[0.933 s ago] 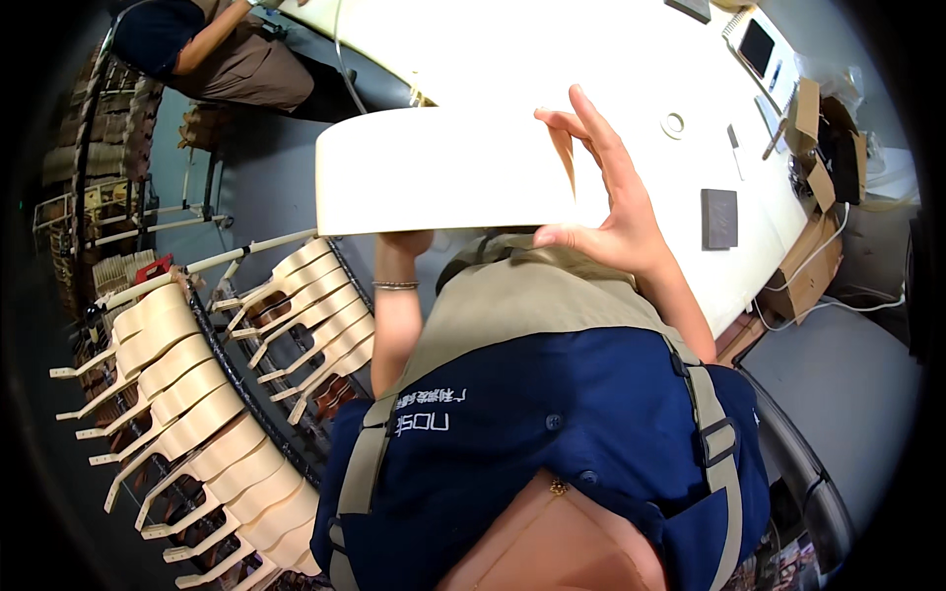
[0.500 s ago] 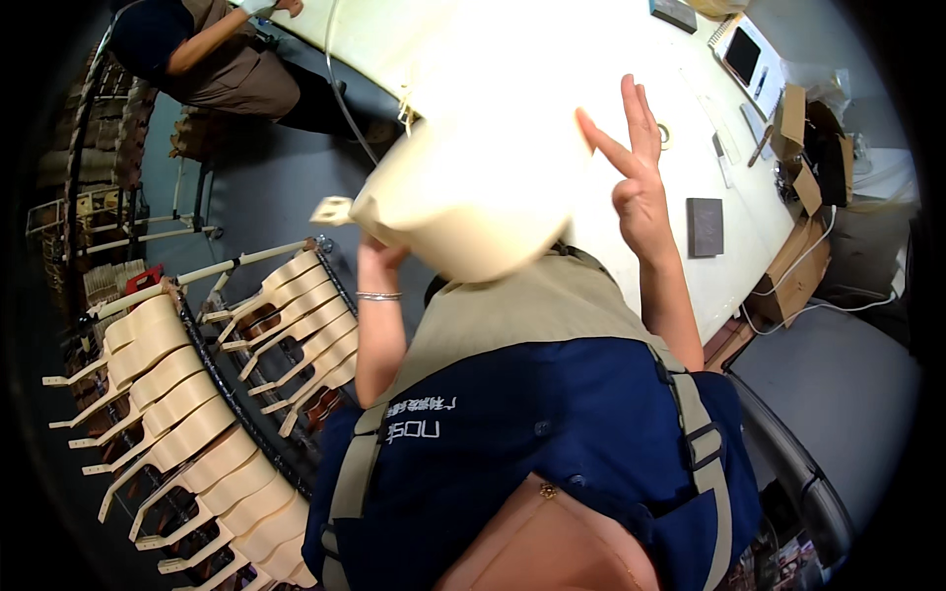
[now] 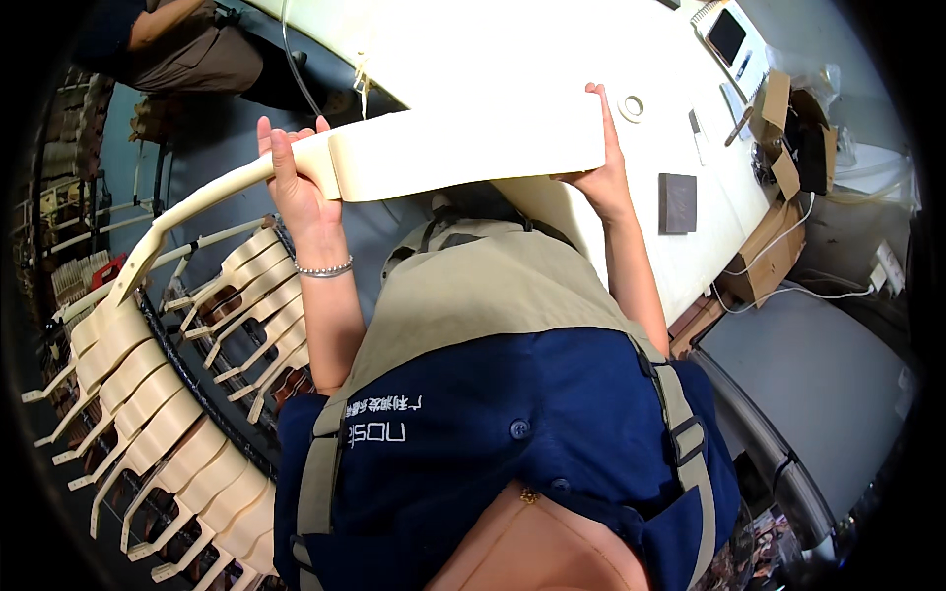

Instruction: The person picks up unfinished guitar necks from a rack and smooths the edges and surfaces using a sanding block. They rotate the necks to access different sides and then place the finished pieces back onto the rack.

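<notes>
A pale, unfinished ukulele (image 3: pixel 463 163) is held level in front of me, its side facing up toward my view. Its neck (image 3: pixel 202 197) and slotted headstock reach out to the left. My left hand (image 3: pixel 301 177) is wrapped round the neck beside the heel, thumb on the near side. At the other end, my right hand (image 3: pixel 603 167) supports the tail of the body, fingers upright against it and thumb beneath. The far face of the body blends into the glare of the white table.
Racks with several similar pale ukuleles (image 3: pixel 163 414) stand at lower left. On the white table (image 3: pixel 631 246) lie a dark block (image 3: pixel 677 204), a tape roll (image 3: pixel 631 108) and a notebook with a phone (image 3: pixel 727 37). Right are cardboard boxes (image 3: pixel 778 246) and a grey chair (image 3: pixel 808 384). Another person (image 3: pixel 197 54) stands upper left.
The ukulele has turned from a blurred, tilted pose to level, neck out to the left. My right hand, spread and apart from it before, now grips its tail end. The left hand has risen.
</notes>
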Demonstrator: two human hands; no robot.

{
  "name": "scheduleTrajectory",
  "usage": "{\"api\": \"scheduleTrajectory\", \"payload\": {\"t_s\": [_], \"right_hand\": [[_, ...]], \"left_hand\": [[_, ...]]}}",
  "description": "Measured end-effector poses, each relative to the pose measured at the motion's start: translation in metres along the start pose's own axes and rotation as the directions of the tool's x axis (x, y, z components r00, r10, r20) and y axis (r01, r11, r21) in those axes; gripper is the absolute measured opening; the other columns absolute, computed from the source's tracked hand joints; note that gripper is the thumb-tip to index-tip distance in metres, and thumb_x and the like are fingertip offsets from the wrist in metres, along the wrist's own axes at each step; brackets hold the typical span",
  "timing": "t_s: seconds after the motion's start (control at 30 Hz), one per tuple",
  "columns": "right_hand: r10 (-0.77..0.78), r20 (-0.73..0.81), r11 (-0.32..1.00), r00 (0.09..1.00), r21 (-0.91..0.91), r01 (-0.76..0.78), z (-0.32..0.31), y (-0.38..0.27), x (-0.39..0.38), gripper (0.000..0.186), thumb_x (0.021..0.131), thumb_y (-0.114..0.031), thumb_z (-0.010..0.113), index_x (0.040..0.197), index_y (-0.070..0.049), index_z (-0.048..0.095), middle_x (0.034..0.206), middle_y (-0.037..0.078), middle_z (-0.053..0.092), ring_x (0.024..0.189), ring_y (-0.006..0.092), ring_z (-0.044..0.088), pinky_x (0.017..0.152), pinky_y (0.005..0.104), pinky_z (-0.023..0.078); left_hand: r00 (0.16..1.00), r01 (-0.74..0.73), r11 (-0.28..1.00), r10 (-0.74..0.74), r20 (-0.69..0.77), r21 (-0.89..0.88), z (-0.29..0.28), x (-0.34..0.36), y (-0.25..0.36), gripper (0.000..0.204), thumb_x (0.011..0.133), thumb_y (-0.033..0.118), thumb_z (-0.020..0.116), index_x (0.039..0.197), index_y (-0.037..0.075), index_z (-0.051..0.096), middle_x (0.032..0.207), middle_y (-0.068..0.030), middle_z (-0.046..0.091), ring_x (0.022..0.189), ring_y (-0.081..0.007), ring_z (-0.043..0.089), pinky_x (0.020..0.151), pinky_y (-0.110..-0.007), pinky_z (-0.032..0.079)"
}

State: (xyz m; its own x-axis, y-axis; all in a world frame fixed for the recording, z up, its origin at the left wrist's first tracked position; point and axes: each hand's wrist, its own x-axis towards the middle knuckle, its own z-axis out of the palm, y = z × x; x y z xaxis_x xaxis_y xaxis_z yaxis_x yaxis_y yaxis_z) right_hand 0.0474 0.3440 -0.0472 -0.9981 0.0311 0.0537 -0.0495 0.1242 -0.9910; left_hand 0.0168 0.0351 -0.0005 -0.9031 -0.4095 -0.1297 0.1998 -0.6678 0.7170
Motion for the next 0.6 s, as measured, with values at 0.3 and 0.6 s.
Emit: {"api": "scheduleTrajectory", "payload": {"t_s": [0.3,0.6], "right_hand": [[-0.309,0.057,0.653,0.949,-0.713,0.255,-0.013,-0.037,0.004,0.113,0.047,-0.018,0.086,0.141,-0.004,0.024,0.143,0.015,0.030,0.132,0.0358,0.029,0.106,0.0437,0.031],[-0.342,0.113,0.565,0.933,-0.768,0.300,0.005,-0.064,0.005,0.105,0.052,-0.040,0.082,0.138,-0.007,0.032,0.142,0.015,0.033,0.133,0.0336,0.028,0.102,0.0580,0.025]], "left_hand": [[0.927,-0.200,0.936,0.086,0.364,0.289,0.057,-0.028,-0.003,0.066,0.091,0.028,0.053,0.139,0.000,0.017,0.094,-0.0148,0.062,0.095,-0.0240,0.060,0.089,-0.035,0.045],[0.834,-0.323,0.916,0.157,0.530,0.237,0.100,-0.038,-0.022,0.056,0.095,0.021,0.046,0.138,0.000,0.018,0.096,-0.0160,0.058,0.093,-0.0275,0.059,0.090,-0.041,0.044]]}}
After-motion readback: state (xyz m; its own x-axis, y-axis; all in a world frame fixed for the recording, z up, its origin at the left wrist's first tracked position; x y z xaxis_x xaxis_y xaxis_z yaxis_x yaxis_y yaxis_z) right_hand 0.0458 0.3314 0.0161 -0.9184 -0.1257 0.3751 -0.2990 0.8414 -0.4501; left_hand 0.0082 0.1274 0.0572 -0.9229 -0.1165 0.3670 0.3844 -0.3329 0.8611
